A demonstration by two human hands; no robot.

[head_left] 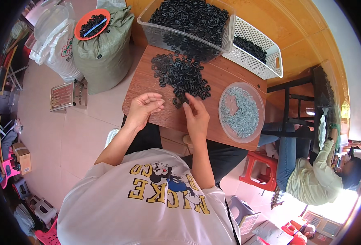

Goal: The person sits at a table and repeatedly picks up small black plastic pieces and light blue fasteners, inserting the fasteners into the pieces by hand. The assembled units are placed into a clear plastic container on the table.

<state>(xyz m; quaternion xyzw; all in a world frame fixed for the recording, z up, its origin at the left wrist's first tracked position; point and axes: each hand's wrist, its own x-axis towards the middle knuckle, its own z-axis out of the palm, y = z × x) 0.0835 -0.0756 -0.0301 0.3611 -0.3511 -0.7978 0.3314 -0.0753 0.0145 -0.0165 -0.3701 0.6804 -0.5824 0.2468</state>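
A loose pile of small black oval plastic pieces (184, 75) lies on the brown wooden table (137, 90). My right hand (197, 116) is at the pile's near edge, thumb and forefinger closing on one black piece. To its left, my left hand (144, 109) hovers over the table's near left part with thumb and fingertips pinched together. Whatever is between those fingertips is too small to make out. On the right side of the table sits a round clear plastic tub (262, 118) of small silvery metal pieces (246, 116).
Behind the pile stand a large clear bin (148, 27) full of black pieces and a white perforated basket (275, 65). A green sack (103, 65) at the left carries an orange plate (79, 24). At the right, a person (311, 179) sits near a red stool (252, 171).
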